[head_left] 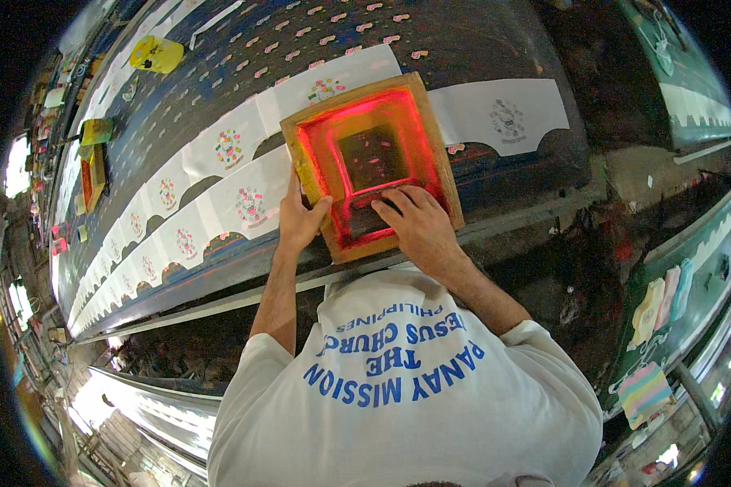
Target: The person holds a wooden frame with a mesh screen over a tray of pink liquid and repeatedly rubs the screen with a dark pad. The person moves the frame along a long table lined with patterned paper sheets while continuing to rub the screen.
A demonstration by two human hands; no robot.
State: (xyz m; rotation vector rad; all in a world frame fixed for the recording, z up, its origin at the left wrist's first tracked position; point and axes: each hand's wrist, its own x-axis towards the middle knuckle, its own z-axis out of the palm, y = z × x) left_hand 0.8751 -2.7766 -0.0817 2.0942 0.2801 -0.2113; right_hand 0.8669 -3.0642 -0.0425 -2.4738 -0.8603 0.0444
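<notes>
A square wooden screen frame (308, 134), smeared with glowing pink-red ink around a dark central window, lies over white cut fabric pieces (508, 120) on a long dark table. My left hand (301, 213) grips the frame's left edge, thumb on its lower-left side. Inside the frame, my right hand (415, 221) has its fingers bent over an ink-coated squeegee (364, 203) lying crosswise below the dark window. Rows of fabric pieces (249, 203) with small colourful prints run away to the left, and a grey print shows on the piece at the right.
The table (495, 49) has a long front edge beside my body. A yellow bucket (154, 55) and a stained frame (94, 174) sit at the far left. Green tables (690, 105) stand at the right, with pastel garments (658, 304) on the lower one.
</notes>
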